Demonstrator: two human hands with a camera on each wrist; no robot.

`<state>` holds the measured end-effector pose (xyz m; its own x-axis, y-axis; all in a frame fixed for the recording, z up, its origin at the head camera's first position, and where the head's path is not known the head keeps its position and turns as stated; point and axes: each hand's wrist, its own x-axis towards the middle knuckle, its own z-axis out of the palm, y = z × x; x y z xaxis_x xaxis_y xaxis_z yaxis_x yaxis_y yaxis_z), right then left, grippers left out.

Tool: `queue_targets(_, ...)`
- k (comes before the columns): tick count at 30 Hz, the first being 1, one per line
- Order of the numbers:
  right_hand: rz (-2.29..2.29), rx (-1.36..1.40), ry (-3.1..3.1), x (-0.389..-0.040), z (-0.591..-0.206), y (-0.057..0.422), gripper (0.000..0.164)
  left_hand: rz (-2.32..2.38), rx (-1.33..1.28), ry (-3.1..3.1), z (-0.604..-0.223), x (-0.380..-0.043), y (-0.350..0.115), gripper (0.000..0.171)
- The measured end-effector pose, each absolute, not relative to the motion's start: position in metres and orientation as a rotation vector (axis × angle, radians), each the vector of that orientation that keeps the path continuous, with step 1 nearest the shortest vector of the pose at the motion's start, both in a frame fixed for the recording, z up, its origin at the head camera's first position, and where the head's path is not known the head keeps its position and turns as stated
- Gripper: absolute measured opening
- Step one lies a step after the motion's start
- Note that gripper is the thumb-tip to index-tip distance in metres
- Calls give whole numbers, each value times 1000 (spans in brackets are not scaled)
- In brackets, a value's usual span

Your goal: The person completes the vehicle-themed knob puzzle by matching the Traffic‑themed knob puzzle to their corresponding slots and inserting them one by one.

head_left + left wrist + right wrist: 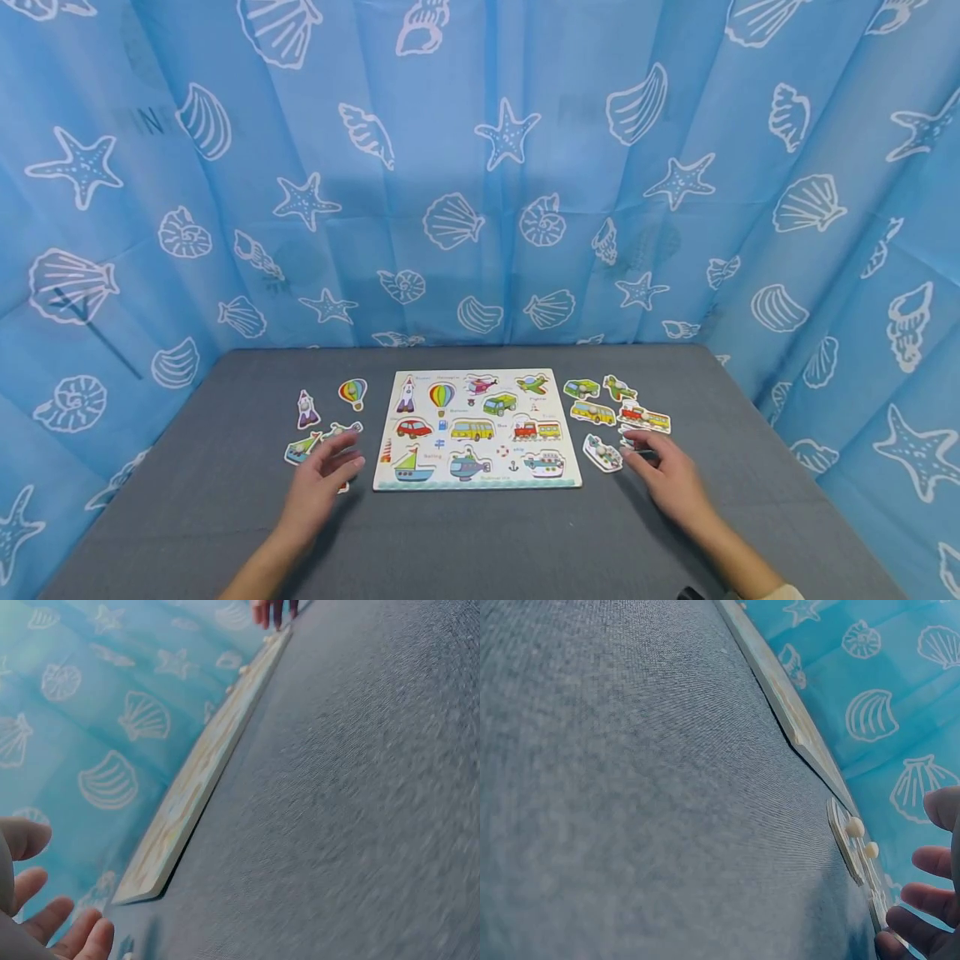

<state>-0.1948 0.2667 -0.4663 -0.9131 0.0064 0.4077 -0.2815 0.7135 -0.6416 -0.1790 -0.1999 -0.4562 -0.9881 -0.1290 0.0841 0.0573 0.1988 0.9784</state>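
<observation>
A wooden puzzle board (486,492) with vehicle pictures lies flat on the table between the hands. My left hand (315,487) hovers at its left with fingers spread and nothing held, over loose pieces that it partly hides. Close by are a sailboat piece (300,449), a rocket piece (307,410) and a balloon piece (352,393). To the board's right, my right hand (670,483) has relaxed, parted fingers, with fingertips right above a mostly covered piece. A ship piece (602,453) lies beside its thumb; round knobs (855,827) stand up from the pieces there.
Behind the right hand lie a train piece (645,417), a bus piece (592,412), a green truck piece (581,388) and a plane piece (619,387). Grey cloth covers the table (480,550). A blue shell-patterned curtain (465,275) hangs along the back and sides.
</observation>
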Motion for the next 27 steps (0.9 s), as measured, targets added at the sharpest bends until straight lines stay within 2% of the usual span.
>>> queue_targets(11,969,279,-2525,-202,-472,257,18,-1966,98,-2317,-465,-179,-181,51)
queue_targets(20,858,346,-2516,-207,-475,249,13,-2011,-15,-2262,-471,-183,-167,53)
queue_targets(27,830,310,-2527,-211,-477,246,14,-1710,-23,-2483,-477,-196,-165,55)
